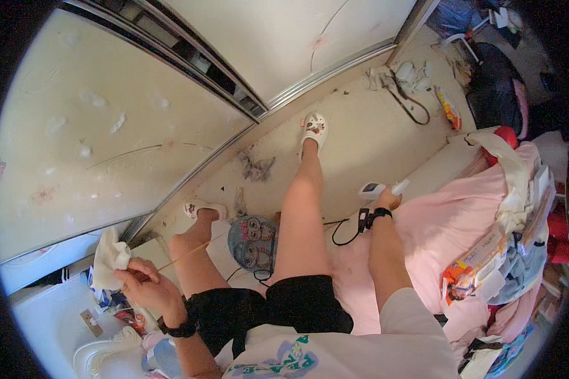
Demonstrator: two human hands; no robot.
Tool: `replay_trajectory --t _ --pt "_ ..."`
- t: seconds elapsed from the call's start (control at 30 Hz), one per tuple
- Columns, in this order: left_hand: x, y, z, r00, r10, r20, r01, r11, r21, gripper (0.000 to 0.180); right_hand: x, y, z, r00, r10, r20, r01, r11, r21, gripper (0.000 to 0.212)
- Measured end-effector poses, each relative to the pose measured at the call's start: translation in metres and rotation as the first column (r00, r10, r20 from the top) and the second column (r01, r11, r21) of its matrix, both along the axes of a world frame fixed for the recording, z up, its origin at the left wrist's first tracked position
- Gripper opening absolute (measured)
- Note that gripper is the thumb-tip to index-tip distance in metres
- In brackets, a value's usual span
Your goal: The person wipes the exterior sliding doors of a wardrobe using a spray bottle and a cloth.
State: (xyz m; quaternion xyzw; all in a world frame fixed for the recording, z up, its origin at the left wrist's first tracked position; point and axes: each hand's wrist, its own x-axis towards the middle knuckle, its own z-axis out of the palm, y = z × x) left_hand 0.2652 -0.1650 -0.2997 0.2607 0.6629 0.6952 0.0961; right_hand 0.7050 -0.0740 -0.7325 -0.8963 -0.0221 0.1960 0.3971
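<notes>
My left hand [150, 287] is closed on a bunched white cloth [112, 258], held up beside the lower part of the cream sliding door [107, 177]. A thin pale strip or stick [193, 251] runs from near that hand toward my left leg; I cannot tell if the hand holds it. Over the edge of the pink bedding, my right hand [388, 199] grips a white bottle [371, 190] with a dark patch on its side. Its exact shape is partly hidden by the fingers. Several white foam-like blotches [118, 122] cling to the sliding door.
Pink bedding [451, 211] lies at the right, with an orange-and-white packet [464, 275] on it. An owl-patterned grey mat or bag [254, 243] lies between my legs. A dark strap [414, 107], crumpled scraps and a black bag [496, 88] lie on the far-right floor.
</notes>
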Motion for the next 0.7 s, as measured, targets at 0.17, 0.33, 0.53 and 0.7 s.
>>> replay_trajectory --t 0.17,0.33,0.53,0.7 --pt "-0.015 -0.006 0.001 0.996 -0.033 -0.081 0.029 0.998 -0.048 0.052 -0.066 -0.015 0.005 0.990 0.134 -0.040 -0.140 0.953 -0.267 0.044" --pt "-0.027 -0.022 -0.013 0.994 0.094 0.047 -0.092 0.995 -0.041 0.039 -0.077 -0.006 -0.038 0.846 0.522 -0.106 -0.526 0.787 -0.322 0.045" --pt "0.004 -0.011 0.010 0.970 -0.063 0.237 0.075 0.996 -0.044 0.041 -0.088 0.024 -0.006 0.740 0.653 -0.159 -0.672 0.714 -0.194 0.042" --pt "-0.005 -0.040 0.036 0.950 -0.195 0.245 0.255 0.936 -0.242 0.048 -0.100 0.043 0.060 0.770 0.623 -0.140 -0.621 0.781 0.065 0.040"
